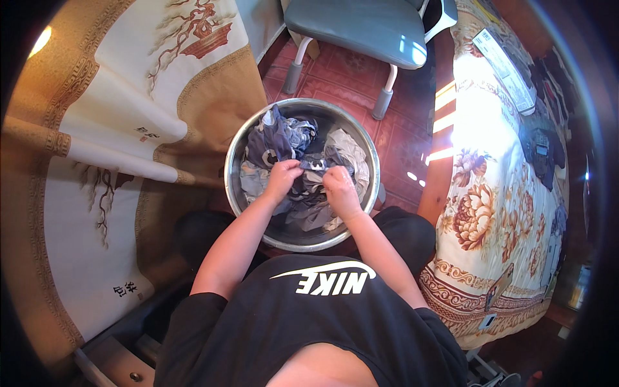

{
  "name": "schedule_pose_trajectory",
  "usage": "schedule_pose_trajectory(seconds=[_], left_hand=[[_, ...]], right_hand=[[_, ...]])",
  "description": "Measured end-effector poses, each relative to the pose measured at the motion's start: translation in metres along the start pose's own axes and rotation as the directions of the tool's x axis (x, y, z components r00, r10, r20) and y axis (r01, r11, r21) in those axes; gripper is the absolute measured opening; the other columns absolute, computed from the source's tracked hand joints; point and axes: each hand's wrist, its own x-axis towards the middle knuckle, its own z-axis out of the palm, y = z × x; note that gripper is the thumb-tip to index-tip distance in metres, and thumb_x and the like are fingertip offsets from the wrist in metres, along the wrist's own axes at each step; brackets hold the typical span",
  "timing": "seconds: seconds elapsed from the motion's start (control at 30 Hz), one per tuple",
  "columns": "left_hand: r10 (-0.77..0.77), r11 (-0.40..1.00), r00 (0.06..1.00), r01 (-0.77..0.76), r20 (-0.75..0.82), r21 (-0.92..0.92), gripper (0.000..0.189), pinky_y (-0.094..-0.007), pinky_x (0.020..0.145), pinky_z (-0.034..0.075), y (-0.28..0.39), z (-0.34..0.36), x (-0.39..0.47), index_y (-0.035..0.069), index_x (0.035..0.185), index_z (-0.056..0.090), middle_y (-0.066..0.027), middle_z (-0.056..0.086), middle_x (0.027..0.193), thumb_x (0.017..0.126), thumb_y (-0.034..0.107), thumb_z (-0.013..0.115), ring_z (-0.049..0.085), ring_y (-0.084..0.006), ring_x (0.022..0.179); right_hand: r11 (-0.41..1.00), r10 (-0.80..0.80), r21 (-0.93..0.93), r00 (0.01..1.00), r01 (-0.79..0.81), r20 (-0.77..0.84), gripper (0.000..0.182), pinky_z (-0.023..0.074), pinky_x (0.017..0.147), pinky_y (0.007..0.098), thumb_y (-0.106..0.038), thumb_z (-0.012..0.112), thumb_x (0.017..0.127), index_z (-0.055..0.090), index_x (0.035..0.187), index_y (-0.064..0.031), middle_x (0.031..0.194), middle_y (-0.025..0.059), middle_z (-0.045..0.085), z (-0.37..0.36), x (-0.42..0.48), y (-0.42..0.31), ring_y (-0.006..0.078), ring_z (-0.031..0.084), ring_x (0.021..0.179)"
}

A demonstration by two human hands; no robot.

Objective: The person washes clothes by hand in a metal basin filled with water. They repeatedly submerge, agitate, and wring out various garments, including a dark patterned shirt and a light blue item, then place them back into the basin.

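Before me on the floor stands a round metal basin [233,193] holding wet-looking clothes. My left hand [282,181] pinches one side of a dark patterned cloth [314,165] over the middle of the basin. At the other side of that cloth my right hand [340,186] is closed on it, with wet or soapy-looking skin. Bunched blue and white patterned fabric [278,138] lies at the basin's upper left. A beige garment [355,152] rests along the right inner side, and a pale grey-blue cloth [252,181] is at the left. Grey fabric [309,216] lies below my hands.
A grey padded chair [358,29] stands beyond the basin on red floor tiles [333,80]. A brown and white patterned curtain [121,96] hangs at the left. At the right is a bed with a floral cover [483,208], bearing a long box [505,70] and dark clothes [539,145].
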Motion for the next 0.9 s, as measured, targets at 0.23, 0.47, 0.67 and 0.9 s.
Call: schedule_pose_trajectory(seconds=[0.23,0.47,0.67,0.9], left_hand=[[-0.383,0.818,0.920,0.379,0.083,-0.433,0.018,-0.0323,0.073,0.045,0.020,0.002,0.006,0.001,0.087,0.059,-0.0028,0.063,0.084,0.083,0.018,0.054,0.059,-0.0176,0.077],[0.412,0.459,0.910,-0.247,0.042,0.854,0.040,-0.0422,0.082,0.043,0.020,0.023,-0.027,-0.003,0.115,0.047,-0.0206,0.052,0.107,0.084,0.021,0.053,0.051,-0.0375,0.099],[0.274,0.433,0.959,-0.059,-0.069,0.899,0.042,-0.0455,0.075,0.042,-0.007,0.028,-0.030,0.002,0.113,0.049,-0.0173,0.054,0.100,0.082,0.030,0.055,0.052,-0.0340,0.092],[-0.186,0.464,0.975,0.198,-0.124,0.863,0.049,-0.0495,0.076,0.044,-0.032,0.023,0.005,-0.002,0.090,0.061,-0.0274,0.061,0.086,0.089,0.041,0.038,0.060,-0.0403,0.082]], right_hand=[[0.897,0.392,0.078,0.864,-0.436,0.317,0.036,0.0419,0.084,0.0410,0.004,0.054,0.064,0.049,0.099,-0.0052,0.091,0.0197,0.054,-0.010,0.013,0.019,0.0377,0.052,0.093],[0.937,0.244,-0.347,0.801,-0.048,0.547,0.100,0.0338,0.097,0.0520,-0.026,0.080,0.055,0.026,0.138,-0.0097,0.136,0.0195,0.028,0.018,0.008,-0.010,0.0410,0.024,0.128],[0.912,0.369,-0.384,0.697,-0.144,0.614,0.060,0.0406,0.089,0.0469,-0.016,0.063,0.071,0.040,0.125,-0.0077,0.130,0.0200,0.038,0.059,0.001,0.017,0.0393,0.038,0.119],[0.879,0.457,-0.443,0.576,-0.175,0.678,0.021,0.0498,0.074,0.0437,-0.013,0.050,0.079,0.064,0.091,-0.0037,0.089,0.0204,0.064,0.075,0.016,0.046,0.0333,0.063,0.083]])
